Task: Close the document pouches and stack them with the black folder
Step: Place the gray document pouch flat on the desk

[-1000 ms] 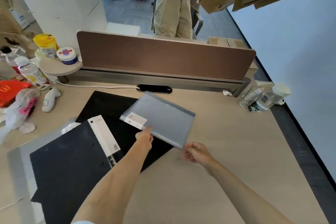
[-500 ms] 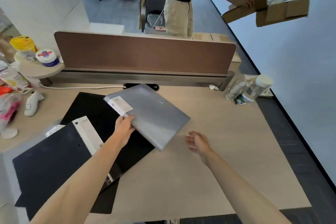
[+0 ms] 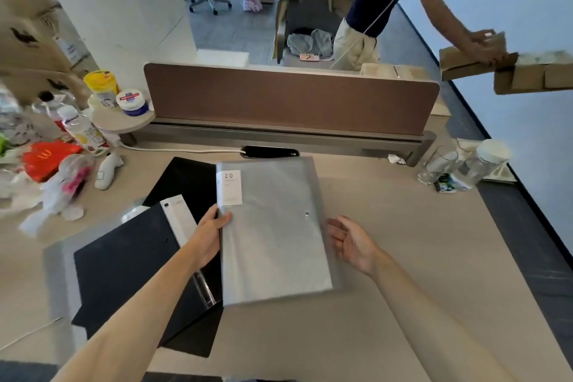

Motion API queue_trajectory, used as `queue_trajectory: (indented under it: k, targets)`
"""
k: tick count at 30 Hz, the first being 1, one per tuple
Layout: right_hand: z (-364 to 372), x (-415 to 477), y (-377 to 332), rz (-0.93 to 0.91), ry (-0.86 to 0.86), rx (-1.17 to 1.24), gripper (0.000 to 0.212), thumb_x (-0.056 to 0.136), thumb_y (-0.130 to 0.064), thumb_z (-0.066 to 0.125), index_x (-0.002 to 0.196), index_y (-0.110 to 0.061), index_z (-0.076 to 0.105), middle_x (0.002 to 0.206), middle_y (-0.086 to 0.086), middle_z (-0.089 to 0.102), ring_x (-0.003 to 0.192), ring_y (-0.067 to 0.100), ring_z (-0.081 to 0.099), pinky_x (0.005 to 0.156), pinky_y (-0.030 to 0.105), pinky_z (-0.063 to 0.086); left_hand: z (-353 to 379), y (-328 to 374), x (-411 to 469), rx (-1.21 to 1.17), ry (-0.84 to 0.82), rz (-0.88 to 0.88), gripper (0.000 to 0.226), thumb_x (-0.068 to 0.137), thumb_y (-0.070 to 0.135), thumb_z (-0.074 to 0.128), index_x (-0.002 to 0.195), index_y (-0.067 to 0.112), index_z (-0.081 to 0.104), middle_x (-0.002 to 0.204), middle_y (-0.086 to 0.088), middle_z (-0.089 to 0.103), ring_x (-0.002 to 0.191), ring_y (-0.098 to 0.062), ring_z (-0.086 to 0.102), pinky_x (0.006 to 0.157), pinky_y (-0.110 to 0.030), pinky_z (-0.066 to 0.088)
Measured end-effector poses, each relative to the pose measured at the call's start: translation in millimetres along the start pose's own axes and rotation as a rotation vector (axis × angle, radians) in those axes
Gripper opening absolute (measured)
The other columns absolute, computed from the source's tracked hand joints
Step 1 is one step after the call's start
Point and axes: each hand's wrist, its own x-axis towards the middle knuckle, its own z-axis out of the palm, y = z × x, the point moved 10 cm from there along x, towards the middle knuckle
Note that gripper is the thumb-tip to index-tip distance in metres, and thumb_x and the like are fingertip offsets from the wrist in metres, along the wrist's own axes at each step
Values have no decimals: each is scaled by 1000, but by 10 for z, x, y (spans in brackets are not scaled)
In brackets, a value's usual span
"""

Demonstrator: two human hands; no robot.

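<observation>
A grey translucent document pouch (image 3: 273, 236) with a white "20" label and a small snap button sits in the middle of the desk, its long side running away from me. My left hand (image 3: 210, 234) grips its left edge. My right hand (image 3: 348, 240) hovers open just beside its right edge, not touching. The black folder (image 3: 124, 263) lies open to the left, with a white spine label and metal rings showing; the pouch overlaps its right part. A second grey pouch (image 3: 59, 260) peeks out from under the folder at the left.
A brown divider panel (image 3: 288, 99) closes off the desk's far side. Bottles, a red bag and plastic wrappers (image 3: 52, 161) crowd the left. Glass jars (image 3: 465, 164) stand at the right edge. Beyond the divider a person handles cardboard boxes (image 3: 508, 68).
My left hand has turned the grey pouch clockwise and drawn it toward me, from diagonal to lengthwise. My right hand has moved up beside its right edge.
</observation>
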Motion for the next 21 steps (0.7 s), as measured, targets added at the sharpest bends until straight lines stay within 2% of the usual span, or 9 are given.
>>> queue_trajectory:
  k: [3, 5, 7, 10, 13, 16, 18, 19, 21]
  targets:
    - [96, -47, -110, 0, -10, -132, 17, 92, -38, 54, 83, -25, 61, 73, -7, 67, 54, 8, 55, 49, 24, 31, 47, -39, 61, 35, -19, 3, 34, 98, 15, 48, 133, 17, 49, 126, -12, 63, 114, -30, 62, 89, -44, 53]
    - [87, -31, -153, -16, 18, -142, 13, 93, -30, 55, 83, -24, 62, 75, -3, 67, 57, 10, 56, 50, 24, 35, 70, -41, 100, 86, 3, 24, 32, 99, 16, 47, 132, 17, 47, 125, -11, 62, 112, -29, 62, 92, -45, 52]
    - [106, -21, -171, -45, 15, -218, 10, 91, -16, 54, 88, -22, 62, 73, -1, 65, 56, 9, 57, 49, 21, 39, 87, -48, 156, 263, 24, 59, 30, 99, 16, 47, 129, 20, 46, 123, -9, 62, 108, -24, 63, 91, -42, 53]
    - [97, -5, -86, -56, 46, -403, 24, 71, -4, 58, 92, -17, 56, 76, 7, 55, 59, 13, 54, 51, 22, 38, 142, -122, 225, 596, -12, 100, 50, 90, 9, 56, 132, 30, 39, 124, -5, 55, 115, -25, 56, 96, -45, 51]
    - [74, 39, 158, 29, 62, -568, 46, 51, -6, 53, 96, -16, 51, 72, 6, 47, 56, 14, 45, 49, 24, 31, 137, -373, 269, 925, -15, 41, 75, 82, 10, 58, 146, 27, 22, 139, -10, 31, 128, -33, 36, 108, -48, 37]
    - [153, -8, 322, 95, 36, -743, 58, 50, -8, 52, 107, -13, 44, 76, 5, 46, 60, 14, 43, 48, 24, 31, 165, -575, 225, 1167, -58, 41, 75, 87, 10, 55, 151, 19, 16, 154, -11, 13, 136, -38, 23, 114, -46, 25]
    - [183, 9, 375, 93, 23, -901, 59, 57, -10, 56, 114, -12, 43, 80, 5, 50, 66, 14, 48, 49, 23, 37, 169, -602, 202, 1369, -84, 148, 71, 90, 11, 51, 151, 20, 17, 158, -12, 6, 142, -37, 11, 117, -45, 17]
    - [199, 27, 402, 91, 21, -969, 57, 63, -12, 60, 117, -14, 43, 86, 3, 55, 73, 14, 53, 54, 23, 42, 186, -611, 190, 1486, -108, 221, 68, 91, 11, 49, 151, 21, 17, 159, -11, 2, 146, -34, 4, 119, -46, 12]
    - [192, 72, 426, 48, 23, -1064, 52, 67, -17, 64, 115, -18, 47, 102, 0, 61, 93, 15, 60, 75, 31, 53, 287, -693, 163, 1639, -225, 364, 64, 93, 10, 44, 151, 22, 21, 161, -8, 0, 149, -29, -2, 121, -46, 5]
